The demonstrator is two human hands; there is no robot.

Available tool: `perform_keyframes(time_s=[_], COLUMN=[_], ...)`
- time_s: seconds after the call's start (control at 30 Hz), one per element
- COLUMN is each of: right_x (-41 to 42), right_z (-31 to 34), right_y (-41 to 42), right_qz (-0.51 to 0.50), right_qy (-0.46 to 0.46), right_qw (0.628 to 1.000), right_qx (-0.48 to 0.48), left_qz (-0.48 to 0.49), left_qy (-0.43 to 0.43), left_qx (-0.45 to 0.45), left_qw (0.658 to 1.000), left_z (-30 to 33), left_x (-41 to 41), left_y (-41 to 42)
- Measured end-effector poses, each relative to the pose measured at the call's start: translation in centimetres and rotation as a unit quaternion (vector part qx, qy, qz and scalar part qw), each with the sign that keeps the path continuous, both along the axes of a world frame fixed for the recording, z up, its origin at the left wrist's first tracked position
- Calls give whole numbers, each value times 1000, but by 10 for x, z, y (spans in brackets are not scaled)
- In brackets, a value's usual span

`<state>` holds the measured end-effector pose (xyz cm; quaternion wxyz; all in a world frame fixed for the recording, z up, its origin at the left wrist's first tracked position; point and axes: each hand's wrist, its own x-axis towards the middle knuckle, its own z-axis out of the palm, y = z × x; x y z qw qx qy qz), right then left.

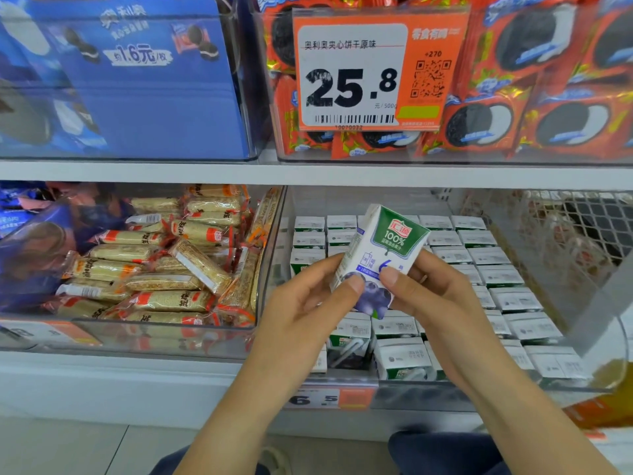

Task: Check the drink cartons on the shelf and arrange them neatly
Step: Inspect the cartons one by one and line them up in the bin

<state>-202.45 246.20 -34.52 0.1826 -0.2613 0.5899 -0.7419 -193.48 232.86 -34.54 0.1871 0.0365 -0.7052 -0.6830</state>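
Note:
A small white juice carton [383,248] with a green top panel and blueberries printed at its bottom is held up, tilted, in front of the lower shelf. My left hand [308,299] pinches its lower left side, thumb on the front. My right hand [435,296] pinches its lower right side, thumb on the front too. Below and behind it, several rows of the same cartons [479,255] stand upright in a clear bin [445,383]. There is a gap in the front row, where a carton [349,347] shows its side and straw.
A clear bin of wrapped cereal bars [161,269] sits to the left. The upper shelf holds blue [137,90] and red cookie packs [534,97] behind a 25.8 price tag [363,73]. A wire mesh basket [555,241] is at the right. A price label [329,399] hangs on the shelf edge.

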Motion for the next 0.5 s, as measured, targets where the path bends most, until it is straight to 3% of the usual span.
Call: perform_keyframes(time_s=[0.2,0.37,0.5], right_x=[3,6,7], right_z=[0,-9,-12], right_y=[0,-3,-4], right_qz=[-86,-163,-183], right_qy=[88,214,319], right_qw=[991,957,919], right_qx=[45,108,145], left_qz=[8,59,90], left_qy=[2,28,-3], left_qx=[-21,17,41], left_qw=[1000,998,995], left_z=[-1,0,-2], left_x=[-2,0,0], left_y=[1,2,2])
